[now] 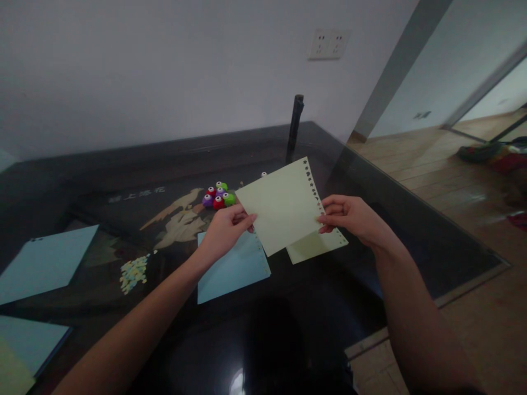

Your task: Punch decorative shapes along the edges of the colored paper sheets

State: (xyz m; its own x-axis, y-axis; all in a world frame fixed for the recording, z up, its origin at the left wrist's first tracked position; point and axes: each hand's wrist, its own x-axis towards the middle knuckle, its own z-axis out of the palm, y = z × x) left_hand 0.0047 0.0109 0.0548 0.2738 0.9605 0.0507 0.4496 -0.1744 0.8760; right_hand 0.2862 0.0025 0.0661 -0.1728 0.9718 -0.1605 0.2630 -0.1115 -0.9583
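Between my two hands a pale yellow sheet of paper [282, 208] is held up, tilted, above the table. A row of small punched shapes runs down its right edge. My left hand [230, 225] pinches the sheet's left edge with thumb and fingers. On the opposite side my right hand [346, 216] grips the punched edge. Partly hidden beneath it lies a second yellow sheet [315, 247], also punched along its right edge. A light blue sheet [234, 269] with a punched right edge rests on the table under my left hand.
Left of my arm is a pile of small paper cut-outs [134, 272]. Several red, green and purple craft punches with eye-like tops [218, 196] cluster behind my left hand. More blue paper [49, 263] lies at far left. A black post [295, 120] stands at the dark table's [370, 192] back.
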